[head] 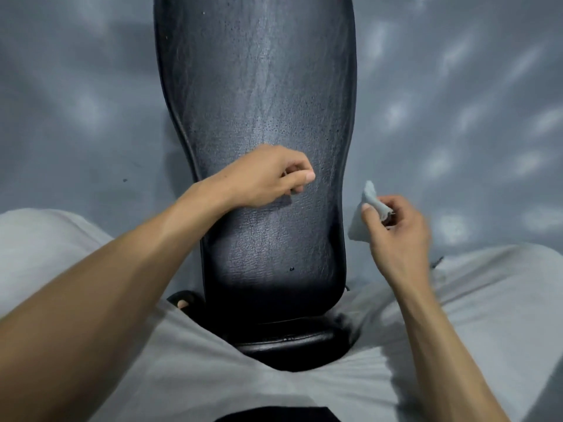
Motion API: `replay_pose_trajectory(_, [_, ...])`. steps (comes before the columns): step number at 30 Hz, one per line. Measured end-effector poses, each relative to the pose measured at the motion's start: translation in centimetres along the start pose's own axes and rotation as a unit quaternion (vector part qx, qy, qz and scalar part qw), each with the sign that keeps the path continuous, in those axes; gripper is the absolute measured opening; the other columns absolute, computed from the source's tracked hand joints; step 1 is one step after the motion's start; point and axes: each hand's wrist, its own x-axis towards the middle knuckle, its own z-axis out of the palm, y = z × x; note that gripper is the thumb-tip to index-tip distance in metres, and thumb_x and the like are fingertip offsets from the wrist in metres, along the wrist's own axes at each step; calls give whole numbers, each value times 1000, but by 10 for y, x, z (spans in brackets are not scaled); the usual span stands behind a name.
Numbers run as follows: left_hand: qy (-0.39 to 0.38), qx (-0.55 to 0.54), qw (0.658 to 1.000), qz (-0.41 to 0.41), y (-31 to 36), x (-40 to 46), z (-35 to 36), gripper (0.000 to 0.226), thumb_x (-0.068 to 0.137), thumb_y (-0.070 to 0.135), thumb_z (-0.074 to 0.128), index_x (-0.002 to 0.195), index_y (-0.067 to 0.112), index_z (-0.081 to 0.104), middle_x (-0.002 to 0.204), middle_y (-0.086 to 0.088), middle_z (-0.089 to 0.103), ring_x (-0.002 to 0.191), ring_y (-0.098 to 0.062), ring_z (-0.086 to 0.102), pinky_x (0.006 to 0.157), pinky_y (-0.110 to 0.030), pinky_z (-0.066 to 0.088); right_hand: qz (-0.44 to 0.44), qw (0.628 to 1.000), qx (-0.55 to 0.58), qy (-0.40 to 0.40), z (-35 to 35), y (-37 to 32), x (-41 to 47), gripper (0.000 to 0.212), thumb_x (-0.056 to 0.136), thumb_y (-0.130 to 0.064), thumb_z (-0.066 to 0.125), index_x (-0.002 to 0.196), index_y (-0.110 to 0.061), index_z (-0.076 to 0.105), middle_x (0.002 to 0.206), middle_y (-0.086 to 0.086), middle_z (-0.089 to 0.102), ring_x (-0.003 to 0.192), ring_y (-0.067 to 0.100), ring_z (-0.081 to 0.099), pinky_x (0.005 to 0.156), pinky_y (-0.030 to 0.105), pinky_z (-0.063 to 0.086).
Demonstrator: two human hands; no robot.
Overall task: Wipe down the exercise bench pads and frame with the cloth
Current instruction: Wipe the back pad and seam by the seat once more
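Straddling a long black bench pad (262, 95): one person in grey trousers (189, 367), seen from above. Right hand (396, 226): off the pad's right edge, thumb and fingers pinching a small pale cloth (364, 216). Left hand (268, 178): over the pad's middle, fingers curled, nothing visible in them. Smaller black seat pad (289, 348) nearest the body. Grey floor (76, 117) around.

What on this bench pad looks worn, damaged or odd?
The black bench pad looks worn: fine cracks and tiny pits run down its middle, with a small dark hole or speck near its close end. The cloth sits off the pad.
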Motion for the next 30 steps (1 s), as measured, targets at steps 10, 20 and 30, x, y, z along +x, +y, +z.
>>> replay_pose_trajectory(10, [116, 94, 989, 0, -17, -6, -31, 21, 104, 35, 57, 100, 21, 72, 83, 12, 75, 85, -8, 71, 91, -39, 54, -70, 978, -69, -183, 93, 5, -92, 7, 84, -23, 63, 87, -20, 58, 81, -5, 65, 75, 20, 61, 68, 35, 45])
replay_pose_trajectory(20, [207, 99, 973, -32, -32, -11, -57, 23, 103, 40, 55, 99, 26, 73, 79, 18, 72, 84, -6, 68, 91, -37, 53, 2, 997, -64, -32, 82, 16, -42, 7, 86, -21, 66, 87, -20, 59, 71, 1, 65, 69, 29, 61, 66, 38, 48])
replay_pose_trajectory(30, [203, 90, 973, -63, -43, -11, -55, 20, 102, 37, 57, 97, 25, 72, 78, 18, 73, 80, -5, 71, 89, -40, 56, -122, 979, -91, -135, 97, -5, -18, 10, 88, -31, 62, 92, -22, 61, 70, -1, 64, 69, 31, 65, 62, 36, 48])
